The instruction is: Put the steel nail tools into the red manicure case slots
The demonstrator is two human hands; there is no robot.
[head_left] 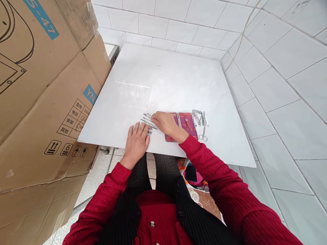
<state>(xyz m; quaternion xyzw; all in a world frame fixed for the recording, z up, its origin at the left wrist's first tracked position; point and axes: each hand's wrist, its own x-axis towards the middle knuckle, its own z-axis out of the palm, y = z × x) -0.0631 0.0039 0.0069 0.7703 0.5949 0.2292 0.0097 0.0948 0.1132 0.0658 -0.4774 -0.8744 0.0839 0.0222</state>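
Observation:
My left hand [138, 139] lies flat on the white table with its fingers stretched out, fingertips beside a small group of slim metal manicure tools [148, 121]. Over the right ends of these tools my right hand [166, 122] is closed, thumb and fingers drawn together. Whatever is between those fingers is hidden. Under and beside my right wrist an opened red manicure case [188, 126] lies on the table, partly covered by the hand. Right of the case are nail clippers [203, 118] and small scissors [203, 137] with the handles toward me.
The white table [173, 78] reaches back to a tiled wall [178, 29]. Large cardboard boxes [51, 102] stand close along the left side. Another tiled wall [286, 88] borders the right. Below the front edge, a bag with a dark phone-like object [190, 173] shows.

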